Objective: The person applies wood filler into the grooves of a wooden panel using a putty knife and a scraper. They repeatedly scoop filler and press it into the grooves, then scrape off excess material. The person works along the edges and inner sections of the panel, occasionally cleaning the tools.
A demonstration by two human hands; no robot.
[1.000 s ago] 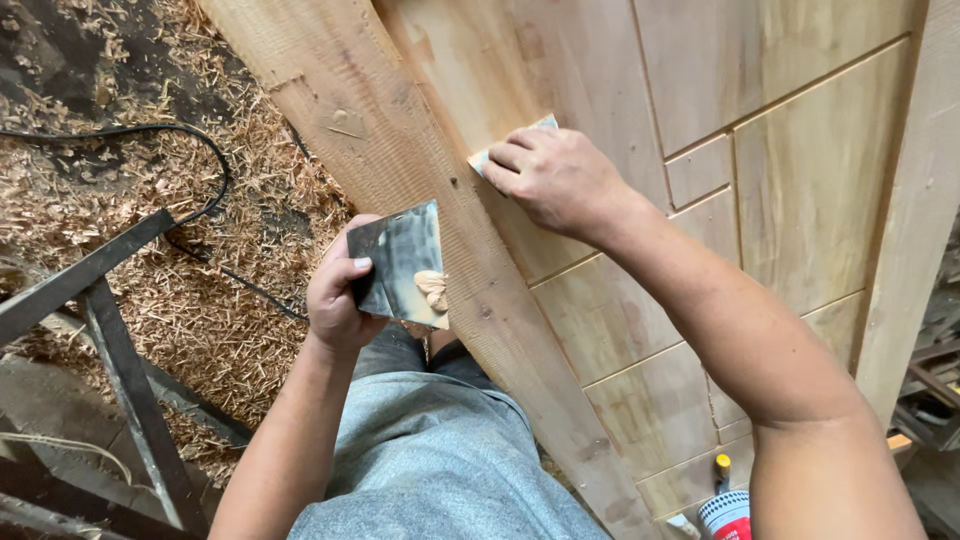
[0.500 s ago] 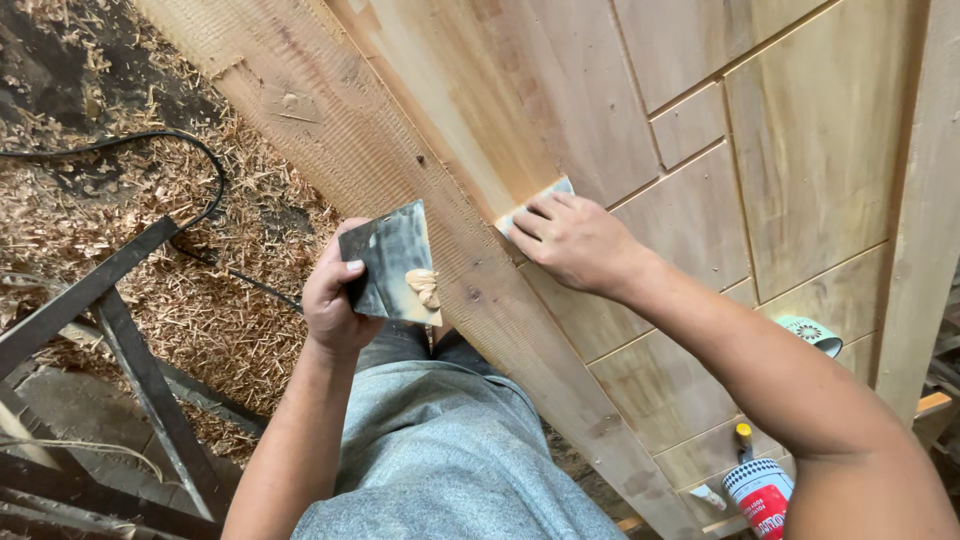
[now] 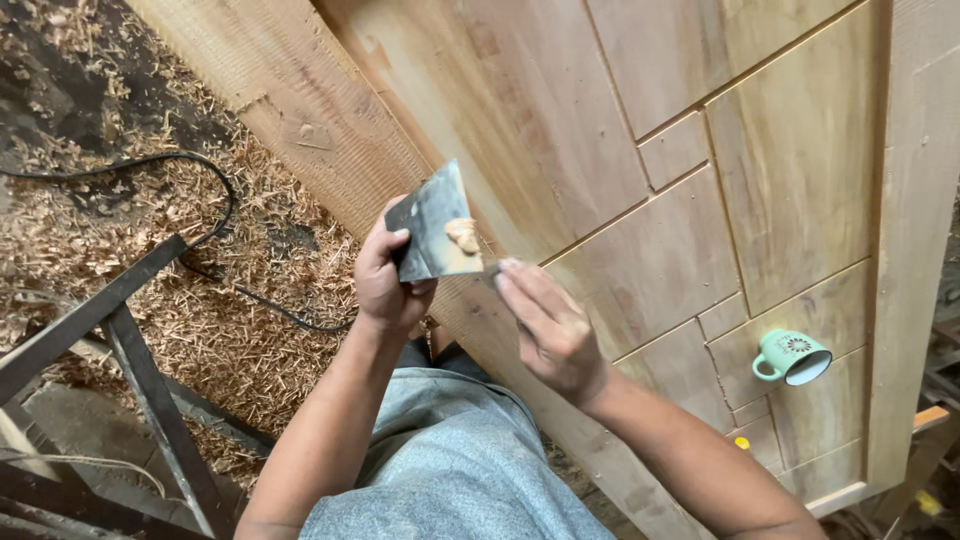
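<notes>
My left hand (image 3: 385,285) grips a flat grey metal blade (image 3: 430,225) that carries a lump of tan filler (image 3: 462,235). My right hand (image 3: 550,330) is right beside it, fingertips at the blade's lower right corner. They pinch a small scraper (image 3: 491,269) that is mostly hidden under the fingers. Both hands hover over the near edge of a large panelled wooden door (image 3: 700,150) that lies flat in front of me.
A green mug (image 3: 790,357) rests on the door at the right. Wood shavings (image 3: 200,320) cover the floor at the left, with a black cable (image 3: 215,205) running across them. A dark metal frame (image 3: 130,340) stands at the lower left.
My right hand has left the door panel and come down and left to the blade in my left hand. The view has shifted, and the green mug now shows.
</notes>
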